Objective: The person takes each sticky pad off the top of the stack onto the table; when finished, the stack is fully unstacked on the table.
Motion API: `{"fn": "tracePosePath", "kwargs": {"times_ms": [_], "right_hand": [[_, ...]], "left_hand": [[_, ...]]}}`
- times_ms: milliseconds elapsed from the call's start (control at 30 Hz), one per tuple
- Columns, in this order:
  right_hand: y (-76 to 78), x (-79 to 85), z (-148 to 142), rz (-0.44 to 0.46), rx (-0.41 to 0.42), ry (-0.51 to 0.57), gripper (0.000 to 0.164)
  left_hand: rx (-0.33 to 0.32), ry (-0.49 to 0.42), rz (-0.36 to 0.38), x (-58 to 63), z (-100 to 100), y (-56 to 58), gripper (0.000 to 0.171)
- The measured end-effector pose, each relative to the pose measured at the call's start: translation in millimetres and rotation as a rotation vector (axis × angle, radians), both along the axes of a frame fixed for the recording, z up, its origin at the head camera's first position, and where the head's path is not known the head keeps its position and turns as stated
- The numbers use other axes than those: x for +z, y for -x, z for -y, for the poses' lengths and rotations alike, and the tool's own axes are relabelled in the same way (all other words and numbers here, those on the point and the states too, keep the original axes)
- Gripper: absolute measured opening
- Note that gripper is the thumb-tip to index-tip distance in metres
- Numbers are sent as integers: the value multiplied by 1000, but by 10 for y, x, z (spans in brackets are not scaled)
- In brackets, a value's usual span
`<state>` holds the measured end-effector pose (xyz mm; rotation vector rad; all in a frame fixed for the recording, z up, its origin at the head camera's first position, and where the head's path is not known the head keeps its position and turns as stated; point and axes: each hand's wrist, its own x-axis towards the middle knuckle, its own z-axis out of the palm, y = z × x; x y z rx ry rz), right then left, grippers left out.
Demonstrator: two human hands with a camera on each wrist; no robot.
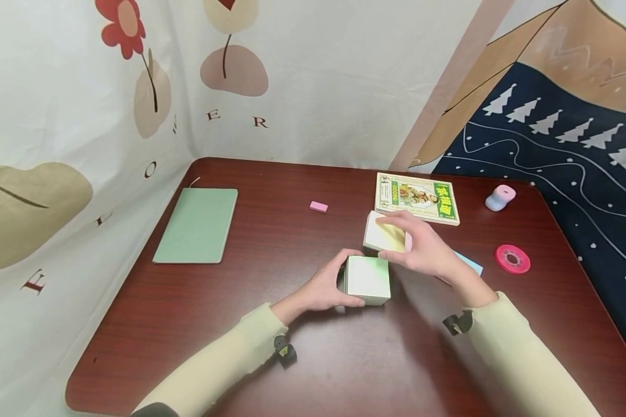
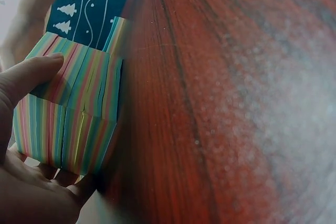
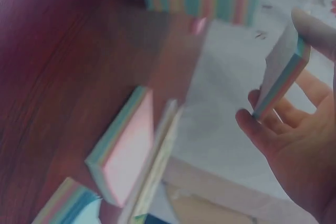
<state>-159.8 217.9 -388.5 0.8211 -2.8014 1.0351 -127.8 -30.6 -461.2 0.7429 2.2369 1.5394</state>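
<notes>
My left hand (image 1: 323,288) grips a thick block of note paper (image 1: 367,279) by its sides, thumb on the near side. In the left wrist view the block's sides (image 2: 65,135) show many coloured stripes. Just beyond it, my right hand (image 1: 422,246) holds a thinner pad of note paper (image 1: 383,230), pinched between thumb and fingers. That pad (image 3: 283,80) has a pale face and striped edges in the right wrist view. Below the right hand are a pink-faced pad (image 3: 128,156) and a blue pad (image 1: 470,263), the latter partly hidden by the right arm in the head view.
A green notebook (image 1: 198,226) lies at the left. Toward the back are a small pink block (image 1: 319,207) and a flat illustrated booklet or box (image 1: 417,198). At the right, a pink-and-blue spool-shaped item (image 1: 499,198) stands near a pink ring-shaped roll (image 1: 512,259).
</notes>
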Motion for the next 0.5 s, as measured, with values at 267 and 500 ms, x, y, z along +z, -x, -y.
{"fn": "tracePosePath", "kwargs": {"times_ms": [267, 500], "right_hand": [[387, -335, -6, 50, -88, -125, 62], [522, -529, 82, 45, -29, -192, 60]], "left_hand": [[-2, -13, 1, -4, 1, 6, 88], [-1, -7, 10, 1, 1, 1, 89]]}}
